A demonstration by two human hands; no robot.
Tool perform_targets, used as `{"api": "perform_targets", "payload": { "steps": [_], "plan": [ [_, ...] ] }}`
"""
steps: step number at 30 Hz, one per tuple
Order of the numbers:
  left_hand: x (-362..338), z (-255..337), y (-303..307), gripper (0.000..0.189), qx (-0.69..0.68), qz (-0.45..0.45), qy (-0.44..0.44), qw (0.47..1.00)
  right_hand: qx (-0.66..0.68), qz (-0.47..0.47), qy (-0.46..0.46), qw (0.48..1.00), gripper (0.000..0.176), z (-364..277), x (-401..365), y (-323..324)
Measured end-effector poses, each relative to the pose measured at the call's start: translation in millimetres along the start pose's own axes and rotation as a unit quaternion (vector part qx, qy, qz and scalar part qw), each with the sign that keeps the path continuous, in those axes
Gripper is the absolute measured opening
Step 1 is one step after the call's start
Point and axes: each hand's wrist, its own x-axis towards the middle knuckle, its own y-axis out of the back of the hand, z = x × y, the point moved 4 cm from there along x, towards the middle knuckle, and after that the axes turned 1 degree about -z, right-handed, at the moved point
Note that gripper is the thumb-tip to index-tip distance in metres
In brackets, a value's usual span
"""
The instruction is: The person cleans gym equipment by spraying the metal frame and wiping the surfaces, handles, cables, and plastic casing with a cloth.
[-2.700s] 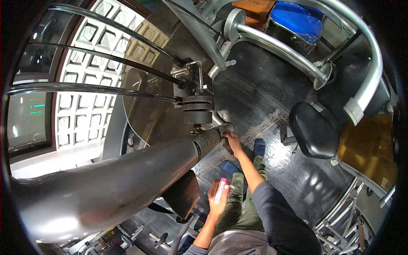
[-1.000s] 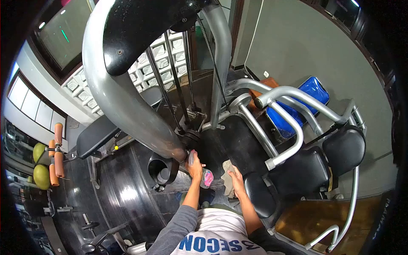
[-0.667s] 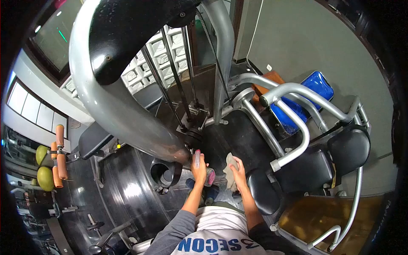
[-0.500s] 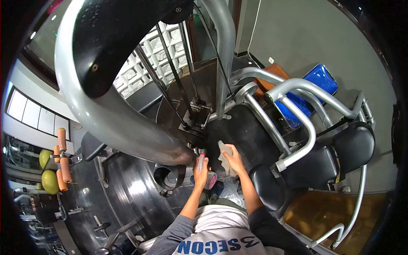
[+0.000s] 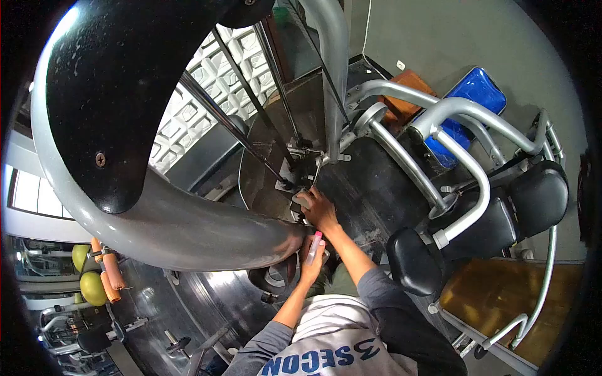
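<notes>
My left hand (image 5: pixel 310 268) is closed around a small clear bottle with a pink cap (image 5: pixel 314 249), below the end of the thick silver frame tube (image 5: pixel 251 241) of a weight machine. Farther forward, my right hand (image 5: pixel 321 212) reaches to the weight stack at the foot of the guide rods (image 5: pixel 251 106). Its fingers are closed on a greyish cloth (image 5: pixel 302 200), mostly hidden under the hand. Cloth and fingers are up against the stack, though the exact contact is hard to make out.
On the right stand a bent silver lever arm (image 5: pixel 467 169) and black padded seats (image 5: pixel 483 216). A blue board (image 5: pixel 480 94) and a brown pad (image 5: pixel 411 88) lean by the wall. Orange foam rollers (image 5: pixel 111 272) and a green ball (image 5: pixel 94 288) are at left.
My right hand has moved forward and left with the cloth, from beside the machine onto its weight stack. My left hand keeps the bottle. The view has shifted closer to the machine.
</notes>
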Motion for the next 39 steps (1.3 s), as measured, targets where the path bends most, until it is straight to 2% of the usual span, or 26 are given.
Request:
{"api": "perform_targets", "payload": {
  "steps": [1,3,7,9,10,12,13,16,17,19,20,23,24,27,28,29,31,34,39],
  "plan": [
    [0.4,-5.8,1.2,0.024,0.004,-0.006,-0.008,1.0,0.0,-0.001,0.001,1.0,0.038,1.0,6.9,-3.4],
    [0.8,-9.8,1.6,0.025,0.014,-0.008,-0.015,1.0,-0.017,-0.045,0.061,0.997,0.034,-1.4,21.9,-8.2],
    [0.6,1.5,-3.2,0.026,0.006,0.006,0.016,1.0,-0.047,-0.113,0.085,0.989,0.032,-7.2,38.2,-6.4],
    [1.8,6.9,-4.8,0.027,-0.009,0.007,0.036,0.999,0.053,-0.137,0.08,0.986,0.031,-6.1,39.4,7.2],
    [1.6,9.3,-5.2,0.027,-0.008,0.013,0.027,0.999,0.053,-0.139,0.085,0.985,0.031,-4.5,36.6,13.4],
    [0.1,10.1,-5.4,0.028,-0.008,0.026,0.019,0.999,0.16,-0.036,0.03,0.986,0.032,6.8,23.0,35.5],
    [0.1,7.4,-4.2,0.028,0.02,0.026,0.016,0.999,0.16,-0.039,0.034,0.986,0.032,13.2,14.9,43.3],
    [1.9,1.0,-5.9,0.028,0.049,0.036,0.021,0.998,0.076,-0.17,-0.006,0.982,0.036,24.0,0.2,54.3],
    [-0.5,-3.9,-5.5,0.028,0.051,0.042,0.034,0.997,0.077,-0.171,-0.003,0.982,0.036,25.8,-1.7,48.3],
    [1.2,2.6,-6.7,0.027,0.058,0.053,0.029,0.996,0.035,-0.04,0.133,0.99,0.034,14.5,2.9,48.6],
    [-12.8,4.7,-7.5,0.027,0.043,0.056,0.036,0.997,0.04,-0.072,0.13,0.988,0.035,15.5,-4.4,43.2],
    [-12.7,3.8,-7.3,0.027,0.029,0.064,0.041,0.997,0.045,-0.089,0.169,0.981,0.034,22.9,12.8,14.6],
    [-12.1,-0.1,-8.1,0.026,0.025,0.068,0.047,0.996,0.025,-0.116,0.14,0.983,0.028,18.0,19.2,9.6],
    [-13.0,20.8,-14.3,0.028,0.0,0.081,0.055,0.995,-0.036,-0.145,0.113,0.982,0.029,6.8,29.4,1.0],
    [-12.6,20.8,-17.6,0.028,-0.001,0.08,0.056,0.995,-0.017,-0.145,0.12,0.982,0.028,5.2,29.0,6.0],
    [-2.5,21.9,-16.0,0.028,0.017,0.086,0.052,0.995,-0.019,-0.139,0.122,0.983,0.028,5.8,35.9,13.2],
    [0.1,23.1,-14.4,0.028,0.033,0.096,0.054,0.993,0.084,-0.046,0.137,0.986,0.03,8.5,29.8,35.9],
    [-1.9,21.6,-15.4,0.031,0.014,0.101,0.056,0.993,0.087,-0.088,0.124,0.985,0.034,24.1,18.1,57.2],
    [-1.0,-0.4,-9.3,0.032,0.042,0.114,0.058,0.991,0.051,-0.147,0.141,0.978,0.034,22.4,20.0,47.4]
  ]
}}
